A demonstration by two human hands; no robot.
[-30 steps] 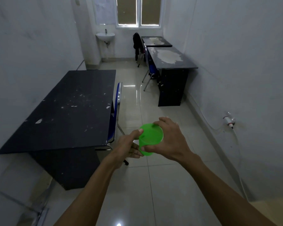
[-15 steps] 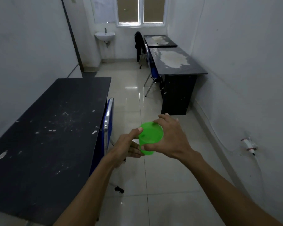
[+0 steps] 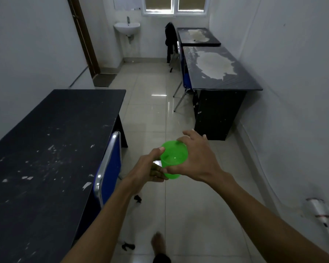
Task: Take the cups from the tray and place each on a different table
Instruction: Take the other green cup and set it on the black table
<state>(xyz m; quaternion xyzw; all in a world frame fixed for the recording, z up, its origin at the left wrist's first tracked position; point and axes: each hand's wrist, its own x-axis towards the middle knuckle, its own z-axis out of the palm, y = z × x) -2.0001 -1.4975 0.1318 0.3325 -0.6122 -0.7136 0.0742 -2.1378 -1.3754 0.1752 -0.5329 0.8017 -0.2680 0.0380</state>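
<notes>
I carry the green cup [image 3: 174,159] at lower centre with 2 hands: left hand [image 3: 150,168] pinching its side, right hand [image 3: 196,160] wrapping the rim, likely steadying it toward a table [image 3: 51,141] lower left.

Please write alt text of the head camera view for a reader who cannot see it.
Two bare hands hold a green cup above a tiled floor: the left hand grips its side, the right hand its rim. A dark table stands left, two more tables right.
</notes>
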